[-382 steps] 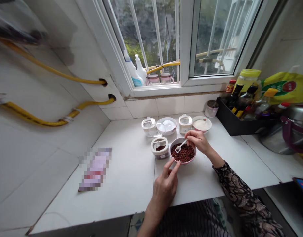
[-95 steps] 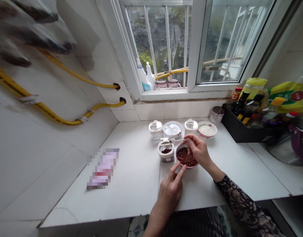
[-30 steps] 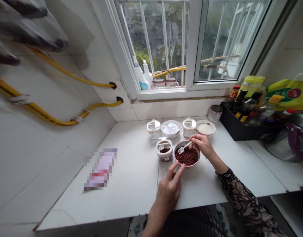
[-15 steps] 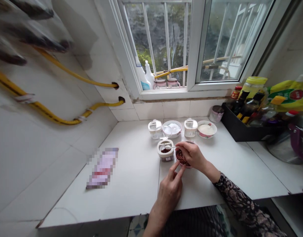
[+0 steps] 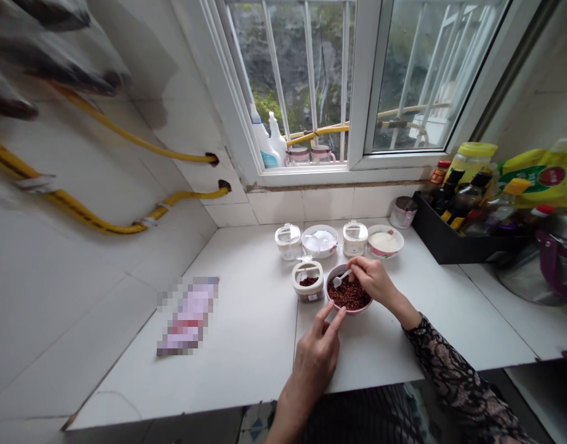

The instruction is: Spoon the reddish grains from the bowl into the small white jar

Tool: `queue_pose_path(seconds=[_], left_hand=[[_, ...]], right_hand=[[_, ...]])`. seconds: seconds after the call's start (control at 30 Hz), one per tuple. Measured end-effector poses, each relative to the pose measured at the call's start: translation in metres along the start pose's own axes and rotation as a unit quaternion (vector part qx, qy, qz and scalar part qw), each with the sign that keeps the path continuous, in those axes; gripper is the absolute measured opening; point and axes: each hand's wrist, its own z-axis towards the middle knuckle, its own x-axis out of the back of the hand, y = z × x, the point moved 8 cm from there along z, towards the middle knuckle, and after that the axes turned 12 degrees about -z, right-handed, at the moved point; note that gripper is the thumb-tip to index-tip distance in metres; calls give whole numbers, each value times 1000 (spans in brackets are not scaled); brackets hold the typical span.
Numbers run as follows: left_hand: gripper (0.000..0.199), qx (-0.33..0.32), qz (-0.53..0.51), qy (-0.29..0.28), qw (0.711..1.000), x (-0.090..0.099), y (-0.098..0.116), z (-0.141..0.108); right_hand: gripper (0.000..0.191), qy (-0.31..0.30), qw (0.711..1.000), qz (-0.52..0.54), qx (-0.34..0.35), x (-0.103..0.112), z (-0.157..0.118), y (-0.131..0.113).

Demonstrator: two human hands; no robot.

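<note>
A pink bowl (image 5: pixel 330 301) of dark red peppercorns stands on the white counter (image 5: pixel 246 345). My right hand (image 5: pixel 375 280) grips a small white spoon (image 5: pixel 341 279), its scoop lowered into the peppercorns at the bowl's far left side. My left hand (image 5: pixel 317 353) rests on the counter, two fingertips touching the bowl's near rim. Just left of the bowl sits a small clear jar (image 5: pixel 307 281) with its lid flipped up and a few peppercorns inside.
Behind the bowl stand two more clear jars (image 5: pixel 288 240) and two bowls of white powder (image 5: pixel 319 239). A black tray of bottles (image 5: pixel 454 240) and a pot (image 5: pixel 549 259) fill the right. A flat packet (image 5: pixel 187 316) lies left. Yellow hoses run along the left wall.
Half a second ago my right hand held the spoon over the small jar; it has swung back right and the spoon is down in the peppercorn bowl. My left hand stayed put.
</note>
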Motion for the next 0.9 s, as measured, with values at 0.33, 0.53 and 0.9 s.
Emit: queue_pose_path(seconds=[0.33,0.53,0.9], left_hand=[[59,0,0,1,1000,1,1,1],[63,2,1,-2,1000,0,0,1],[64,2,-5,2,1000,-1,-1,0]], right_hand=[[18,-8,991,101,-87,-2,1,16],[19,-13,987,117,-105,0,3,20],[18,3,997,50,-50,3,2,13]])
